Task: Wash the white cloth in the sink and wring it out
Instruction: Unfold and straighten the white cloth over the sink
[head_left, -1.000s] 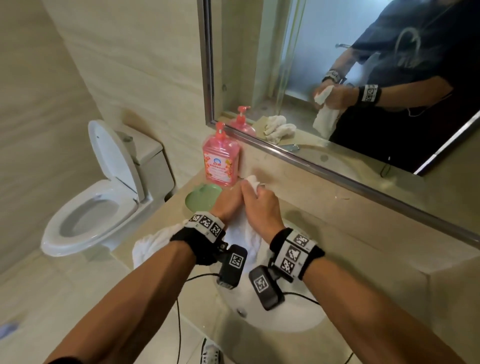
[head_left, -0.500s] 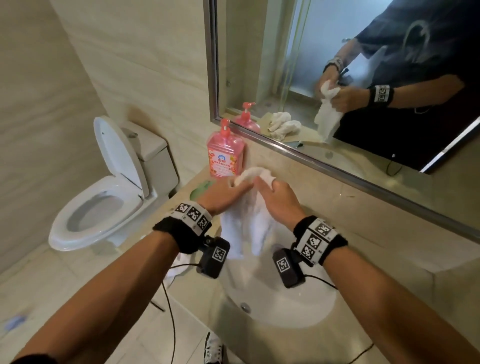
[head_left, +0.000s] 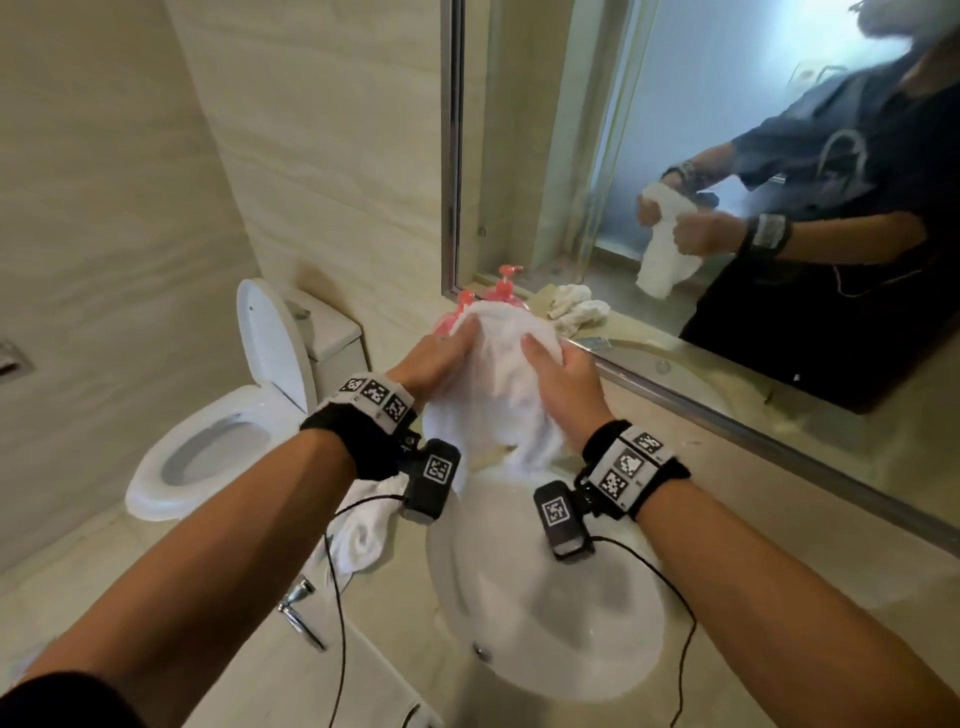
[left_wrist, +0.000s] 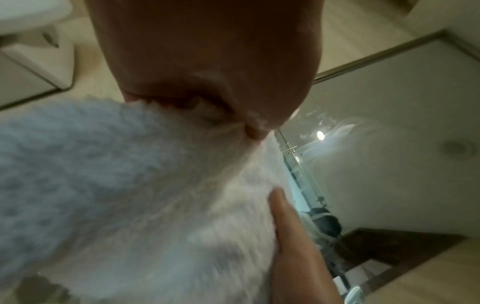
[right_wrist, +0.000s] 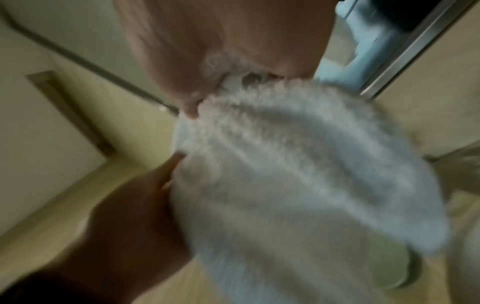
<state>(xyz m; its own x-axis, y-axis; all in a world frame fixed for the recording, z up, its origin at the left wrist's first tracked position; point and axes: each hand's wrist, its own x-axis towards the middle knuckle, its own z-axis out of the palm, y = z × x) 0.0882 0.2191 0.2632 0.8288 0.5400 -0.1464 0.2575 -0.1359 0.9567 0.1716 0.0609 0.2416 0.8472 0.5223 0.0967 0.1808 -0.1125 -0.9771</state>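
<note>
The white cloth hangs lifted above the back rim of the white sink. My left hand grips its upper left edge and my right hand grips its upper right part, with the cloth bunched between them. In the left wrist view the fluffy cloth fills the frame under my left hand, and a finger of the other hand lies against it. The blurred right wrist view shows the cloth held by my right hand. No running water shows.
A pink soap bottle stands behind the cloth against the mirror. A second white towel lies on the counter left of the sink. A toilet with raised lid stands to the left. A cabinet handle shows below.
Both hands have raised the cloth out of the sink and moved apart, spreading its top edge. The view has tilted down toward the basin.
</note>
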